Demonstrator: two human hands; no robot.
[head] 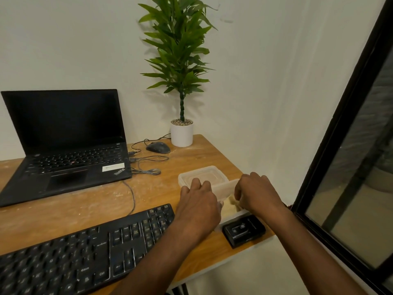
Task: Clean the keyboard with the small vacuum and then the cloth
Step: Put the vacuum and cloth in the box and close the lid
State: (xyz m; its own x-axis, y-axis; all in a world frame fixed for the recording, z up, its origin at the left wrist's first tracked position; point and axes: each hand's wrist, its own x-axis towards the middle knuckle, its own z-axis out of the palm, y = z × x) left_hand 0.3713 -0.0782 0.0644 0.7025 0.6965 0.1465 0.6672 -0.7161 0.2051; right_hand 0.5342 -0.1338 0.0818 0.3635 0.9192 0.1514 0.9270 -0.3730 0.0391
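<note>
The black keyboard (85,248) lies along the desk's front left. To its right stands a clear plastic container (223,188) with a pale yellow cloth (228,206) inside it. My left hand (200,203) grips the container's left side, fingers curled over its rim. My right hand (257,194) reaches in from the right, and its curled fingers pinch the cloth. A small black device (243,229) sits at the desk's right edge, just in front of the container. I cannot tell whether it is the vacuum.
A clear lid (202,174) lies behind the container. An open black laptop (63,145) stands at the back left, with cables (146,165), a mouse (158,147) and a potted plant (181,133) behind. A dark window frame (340,145) runs close along the right.
</note>
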